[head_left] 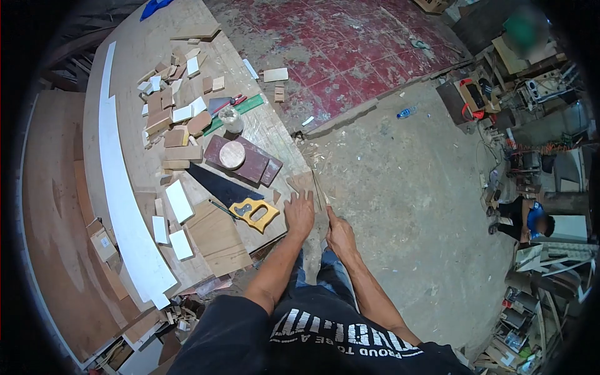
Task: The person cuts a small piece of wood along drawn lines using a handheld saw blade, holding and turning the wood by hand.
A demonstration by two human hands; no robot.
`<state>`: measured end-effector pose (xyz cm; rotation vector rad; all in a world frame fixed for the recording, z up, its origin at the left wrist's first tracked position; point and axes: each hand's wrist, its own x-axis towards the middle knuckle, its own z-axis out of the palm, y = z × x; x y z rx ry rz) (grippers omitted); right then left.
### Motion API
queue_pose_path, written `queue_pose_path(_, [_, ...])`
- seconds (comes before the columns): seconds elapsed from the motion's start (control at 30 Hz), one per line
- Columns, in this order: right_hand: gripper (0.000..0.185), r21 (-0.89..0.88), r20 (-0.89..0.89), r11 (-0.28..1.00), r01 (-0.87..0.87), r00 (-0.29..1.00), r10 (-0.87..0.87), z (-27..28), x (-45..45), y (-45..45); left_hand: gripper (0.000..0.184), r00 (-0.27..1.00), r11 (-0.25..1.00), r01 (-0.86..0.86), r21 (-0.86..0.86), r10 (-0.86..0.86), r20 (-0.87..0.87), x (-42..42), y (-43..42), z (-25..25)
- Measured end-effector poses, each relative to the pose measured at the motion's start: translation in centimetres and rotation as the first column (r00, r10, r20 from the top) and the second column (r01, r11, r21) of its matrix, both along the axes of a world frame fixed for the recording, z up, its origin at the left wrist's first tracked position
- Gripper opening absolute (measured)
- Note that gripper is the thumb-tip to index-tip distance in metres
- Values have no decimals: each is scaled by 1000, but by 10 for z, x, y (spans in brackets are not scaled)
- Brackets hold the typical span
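My left hand (pixel 300 214) lies with fingers stretched out and slightly apart on a small piece of plywood (pixel 302 182) at the corner of the workbench. Just right of it, my right hand (pixel 340 232) is closed, its index finger pointing up towards the wood's edge. Something thin and pale seems to stick out by that fingertip, too small to name. A handsaw (pixel 257 214) with a yellow handle rests on the bench left of my left hand. Beyond the saw, a round wooden disc (pixel 232 155) sits on a dark reddish-brown block (pixel 270 170).
Many wood offcuts (pixel 176 154) cover the workbench (pixel 140 44). A glass jar (pixel 231 120), a green strip (pixel 250 104) and a long white strip (pixel 119 169) lie there too. A plastic bottle (pixel 406 112) is on the floor. Another person (pixel 531 219) sits at the right.
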<state>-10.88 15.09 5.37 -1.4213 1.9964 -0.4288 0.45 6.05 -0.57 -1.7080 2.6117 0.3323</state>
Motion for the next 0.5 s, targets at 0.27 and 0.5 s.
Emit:
queue_pose_path(0.27, [58,-39,6,999,-2,1000,2,-3,-4,1,53,995,989,-70,128,78,-57,6,11,4])
queue_pose_path(0.5, [54,-61,29,998,21,999,-19,3,2,3,77,998,996,29,82,-24,-60,11,-11,20])
